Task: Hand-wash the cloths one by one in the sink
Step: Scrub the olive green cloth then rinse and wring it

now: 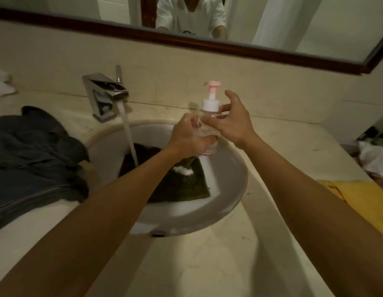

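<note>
A clear soap pump bottle (209, 112) with a white collar and pink nozzle is held over the white sink (233, 185). My left hand (189, 139) grips the bottle's lower body. My right hand (233, 118) is at the bottle's upper part, fingers spread, index finger and thumb touching it below the collar. In the basin lies a dark wet cloth (179, 185) with a blob of white foam (184, 169) on it. Water runs from the chrome faucet (104, 93) onto the cloth.
A heap of dark grey cloths (34, 155) lies on the counter left of the sink. A yellow cloth (366, 200) and a white item (374, 159) lie at the right. A mirror (272, 24) hangs on the back wall.
</note>
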{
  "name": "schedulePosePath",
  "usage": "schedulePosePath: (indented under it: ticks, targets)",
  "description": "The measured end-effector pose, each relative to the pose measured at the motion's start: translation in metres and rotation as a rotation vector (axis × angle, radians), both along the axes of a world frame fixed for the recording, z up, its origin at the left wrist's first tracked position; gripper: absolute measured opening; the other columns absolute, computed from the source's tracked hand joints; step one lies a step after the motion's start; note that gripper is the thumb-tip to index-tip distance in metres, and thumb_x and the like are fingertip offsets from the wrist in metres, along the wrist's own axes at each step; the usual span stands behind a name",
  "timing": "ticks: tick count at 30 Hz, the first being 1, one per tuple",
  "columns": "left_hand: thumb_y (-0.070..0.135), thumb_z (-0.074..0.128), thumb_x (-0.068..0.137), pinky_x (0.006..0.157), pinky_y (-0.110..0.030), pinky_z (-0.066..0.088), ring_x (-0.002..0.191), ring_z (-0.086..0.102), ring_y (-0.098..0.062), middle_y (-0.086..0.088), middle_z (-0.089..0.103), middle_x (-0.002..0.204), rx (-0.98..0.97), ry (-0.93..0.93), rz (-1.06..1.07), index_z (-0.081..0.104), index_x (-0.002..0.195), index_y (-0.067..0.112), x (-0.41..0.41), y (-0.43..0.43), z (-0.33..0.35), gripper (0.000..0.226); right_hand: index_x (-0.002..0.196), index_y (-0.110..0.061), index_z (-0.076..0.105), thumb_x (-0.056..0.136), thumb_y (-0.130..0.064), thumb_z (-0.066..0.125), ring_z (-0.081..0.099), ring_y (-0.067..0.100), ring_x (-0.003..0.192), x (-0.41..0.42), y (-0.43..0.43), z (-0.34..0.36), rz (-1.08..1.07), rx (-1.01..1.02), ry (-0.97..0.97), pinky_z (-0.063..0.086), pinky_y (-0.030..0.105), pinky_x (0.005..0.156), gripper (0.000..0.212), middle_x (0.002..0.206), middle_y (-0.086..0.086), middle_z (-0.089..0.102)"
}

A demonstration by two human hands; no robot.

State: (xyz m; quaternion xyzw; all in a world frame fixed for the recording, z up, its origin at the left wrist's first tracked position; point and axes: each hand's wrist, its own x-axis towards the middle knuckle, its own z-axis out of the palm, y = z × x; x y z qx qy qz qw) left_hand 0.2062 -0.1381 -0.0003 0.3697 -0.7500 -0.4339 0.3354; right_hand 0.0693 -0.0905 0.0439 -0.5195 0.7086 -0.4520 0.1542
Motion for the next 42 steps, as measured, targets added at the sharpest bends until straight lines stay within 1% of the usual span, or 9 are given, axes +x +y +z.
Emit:
schedulePosePath:
  ticks: [4, 7, 12, 17, 20, 24, 29, 34, 42]
  targets:
    - [0.038, 0.09, 0.071, 0.078, -0.02, 0.051, 0.098, 0.061, -0.01, 0.007, 0.059, 0.115, -0.08, 0.025, 0.017, 0.048, 0.123, 0.018, -0.038, -0.029, 0.007, 0.069, 0.128, -0.016, 0.063, 0.073, -0.048, 0.089, 0.067, 0.017, 0.098, -0.035, -0.017, 0.009, -0.065, -0.056, 0.082, 0.059, 0.042, 0.088, 0.068, 0.116, -0.001, 0.068]
    - [0.031, 0.092, 0.07, 0.072, -0.012, 0.047, 0.094, 0.06, -0.007, 0.007, 0.057, 0.113, -0.108, 0.017, 0.005, 0.047, 0.122, 0.016, -0.063, -0.048, 0.007, 0.07, 0.116, -0.02, 0.069, 0.064, -0.064, 0.085, 0.068, 0.015, 0.094, -0.053, -0.028, 0.003, -0.108, -0.093, 0.069, 0.06, 0.041, 0.084, 0.071, 0.108, -0.006, 0.071]
    - [0.028, 0.093, 0.066, 0.074, -0.014, 0.045, 0.103, 0.062, -0.013, 0.004, 0.059, 0.119, -0.091, 0.045, -0.007, 0.044, 0.118, 0.02, -0.094, -0.077, -0.008, 0.072, 0.12, -0.017, 0.068, 0.074, -0.035, 0.09, 0.067, 0.013, 0.099, -0.074, -0.051, -0.021, -0.156, -0.148, 0.086, 0.058, 0.037, 0.089, 0.054, 0.113, -0.002, 0.07]
    - [0.023, 0.093, 0.067, 0.068, -0.002, 0.042, 0.099, 0.06, -0.011, 0.001, 0.059, 0.119, -0.147, 0.091, 0.006, 0.046, 0.121, 0.009, -0.11, -0.09, -0.015, 0.073, 0.123, -0.015, 0.067, 0.075, -0.033, 0.089, 0.067, 0.014, 0.1, -0.086, -0.068, -0.024, -0.169, -0.161, 0.07, 0.058, 0.036, 0.09, 0.056, 0.115, -0.002, 0.07]
    - [0.026, 0.093, 0.064, 0.073, -0.009, 0.045, 0.102, 0.063, -0.014, 0.0, 0.061, 0.12, -0.104, 0.069, -0.002, 0.046, 0.118, 0.012, -0.113, -0.096, -0.013, 0.073, 0.13, -0.013, 0.062, 0.078, -0.034, 0.088, 0.066, 0.014, 0.104, -0.085, -0.069, -0.019, -0.165, -0.132, 0.051, 0.056, 0.036, 0.094, 0.062, 0.118, -0.003, 0.067]
    - [0.034, 0.094, 0.064, 0.083, -0.023, 0.048, 0.106, 0.059, -0.013, 0.006, 0.056, 0.12, -0.062, -0.048, -0.038, 0.044, 0.13, 0.013, -0.102, -0.092, -0.002, 0.085, 0.157, -0.014, 0.03, 0.075, -0.049, 0.088, 0.057, 0.022, 0.125, -0.082, -0.055, -0.013, -0.167, -0.015, -0.009, 0.054, 0.042, 0.1, 0.107, 0.144, 0.006, 0.053]
    - [0.039, 0.092, 0.069, 0.093, -0.03, 0.049, 0.114, 0.054, -0.018, 0.0, 0.053, 0.129, -0.108, -0.134, 0.014, 0.039, 0.141, 0.011, -0.061, -0.072, 0.004, 0.093, 0.145, -0.013, 0.041, 0.074, -0.052, 0.087, 0.058, 0.02, 0.113, -0.063, -0.019, -0.014, -0.292, 0.004, 0.011, 0.053, 0.039, 0.095, 0.093, 0.129, 0.004, 0.056]
    - [0.031, 0.082, 0.082, 0.092, -0.03, 0.05, 0.113, 0.057, -0.019, -0.001, 0.057, 0.125, -0.12, -0.229, 0.028, 0.045, 0.136, 0.012, -0.005, -0.056, 0.0, 0.068, 0.114, -0.017, 0.047, 0.078, -0.048, 0.081, 0.055, 0.018, 0.09, -0.016, 0.006, -0.03, -0.294, -0.013, 0.038, 0.05, 0.034, 0.074, 0.058, 0.108, 0.003, 0.056]
    - [0.034, 0.068, 0.094, 0.091, -0.036, 0.05, 0.107, 0.059, -0.02, -0.004, 0.061, 0.123, -0.029, -0.67, -0.213, 0.056, 0.125, 0.02, 0.079, -0.048, -0.049, 0.036, 0.122, -0.015, 0.055, 0.095, -0.039, 0.071, 0.058, 0.018, 0.096, 0.031, 0.009, -0.082, 0.188, 0.446, 0.232, 0.041, 0.023, 0.066, 0.04, 0.111, 0.001, 0.055]
